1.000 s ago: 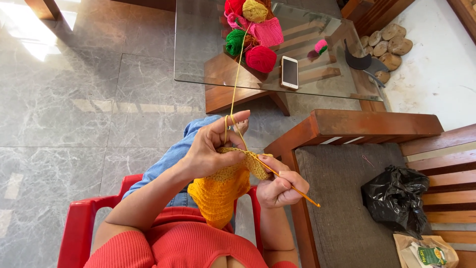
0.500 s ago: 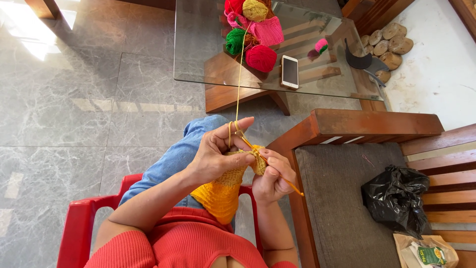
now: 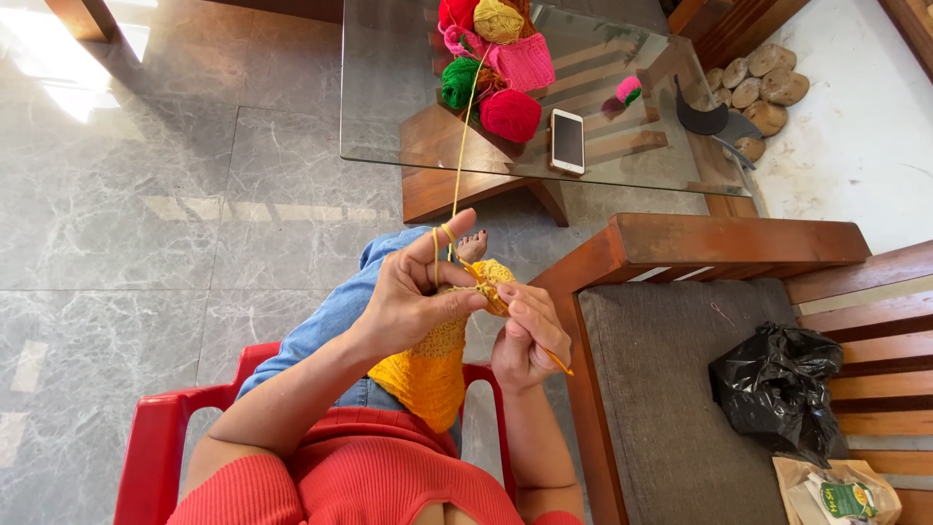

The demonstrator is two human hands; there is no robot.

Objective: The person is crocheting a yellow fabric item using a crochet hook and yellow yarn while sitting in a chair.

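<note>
My left hand (image 3: pixel 413 297) pinches the top of a yellow and orange crochet piece (image 3: pixel 432 365) that hangs over my lap, with a yellow yarn strand (image 3: pixel 459 156) looped over its raised index finger. My right hand (image 3: pixel 530 335) grips an orange crochet hook (image 3: pixel 556 362), whose tip is buried in the work between the two hands. The strand runs up to a yellow yarn ball (image 3: pixel 498 19) on the glass table (image 3: pixel 389 107).
Red (image 3: pixel 510 115), green (image 3: pixel 459 83) and pink (image 3: pixel 525 60) yarn and a white phone (image 3: pixel 567 141) lie on the glass table. I sit on a red plastic chair (image 3: pixel 160 437). A wooden sofa (image 3: pixel 680 389) at right holds a black bag (image 3: pixel 777 389).
My right hand has drawn in toward the left hand, and the hook, earlier sticking far out to the lower right, now shows only a short end. The fabric has shifted slightly.
</note>
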